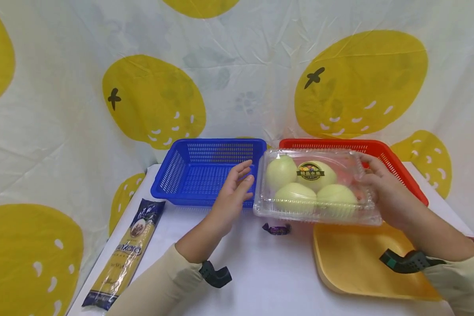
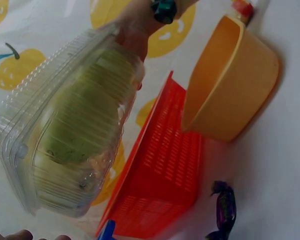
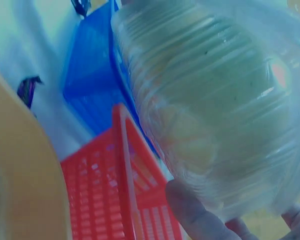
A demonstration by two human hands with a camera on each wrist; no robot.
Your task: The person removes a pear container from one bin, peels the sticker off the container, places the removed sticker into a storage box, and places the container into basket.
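A clear plastic fruit box point(image 1: 312, 206) with several pale green round fruits point(image 1: 296, 197) and a dark label on its lid is held up in front of the baskets. My right hand point(image 1: 387, 193) grips its right end; in the right wrist view the thumb and fingertips point(image 3: 195, 215) press against the plastic. To the left of the box, my left hand point(image 1: 231, 197) is raised with fingers loosely extended, holding nothing, in front of the blue basket point(image 1: 209, 202). The red basket point(image 1: 403, 171) stands behind the box, partly hidden by it.
A purple-wrapped candy point(image 1: 277, 229) lies on the white table below the box. At the front right stands a yellow-orange bin point(image 1: 355, 267), under my right forearm. A long packet of pasta point(image 1: 126, 254) lies along the left table edge. Behind everything hangs a fruit-printed curtain point(image 1: 253, 70).
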